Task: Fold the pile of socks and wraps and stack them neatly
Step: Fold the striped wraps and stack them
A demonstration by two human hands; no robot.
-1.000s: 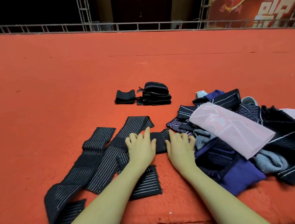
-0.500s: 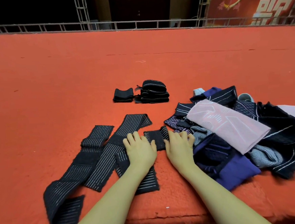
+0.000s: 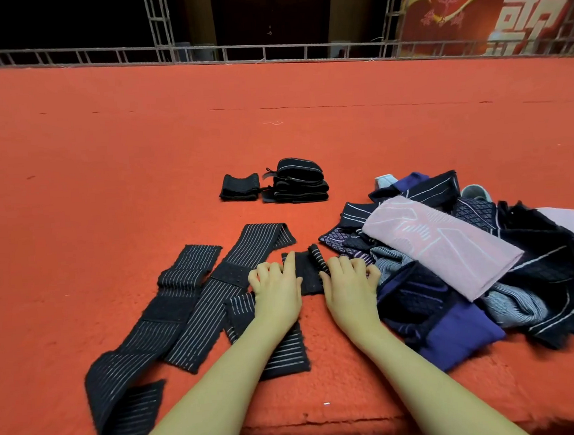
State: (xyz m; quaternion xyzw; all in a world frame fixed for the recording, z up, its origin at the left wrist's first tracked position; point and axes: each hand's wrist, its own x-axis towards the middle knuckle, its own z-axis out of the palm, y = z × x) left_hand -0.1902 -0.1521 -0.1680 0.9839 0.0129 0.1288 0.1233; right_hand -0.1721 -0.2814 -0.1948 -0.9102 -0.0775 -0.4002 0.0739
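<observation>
Head view: left hand [image 3: 277,286] and right hand [image 3: 349,281], fingers curled, pinch end of striped wrap [image 3: 308,270] at frame centre, starting roll. Advice: roll tight, edges even. Stack [image 3: 300,182] above; pile [image 3: 454,262] right.

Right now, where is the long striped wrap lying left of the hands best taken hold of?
Probably at the far end of the striped wrap, the flat folded tip beside the left hand. Come from above, pinching across its width: it lies flat on the red carpet, and that end is uncovered.
</observation>
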